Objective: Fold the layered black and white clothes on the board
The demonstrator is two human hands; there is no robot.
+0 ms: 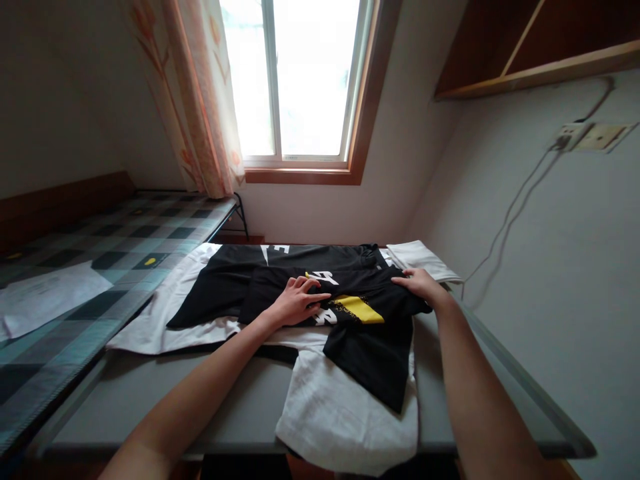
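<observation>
A black T-shirt (290, 275) with white lettering and a yellow patch lies partly folded on top of other shirts. On its printed middle my left hand (299, 301) rests with the fingers spread. My right hand (424, 285) pinches the shirt's right end between thumb and fingers. One black sleeve (373, 363) hangs toward me over a white garment (350, 417), which droops past the table's front edge. Beneath, more white cloth (150, 330) spreads out to the left.
The grey table (240, 393) carries the clothes. On the left is a bed with a checked cover (165, 230) and a white sheet of paper (55, 300). A cable (505, 220) runs down from a wall socket (573, 135) on the right. Behind stands a window (315, 80) with a flowered curtain (200, 100).
</observation>
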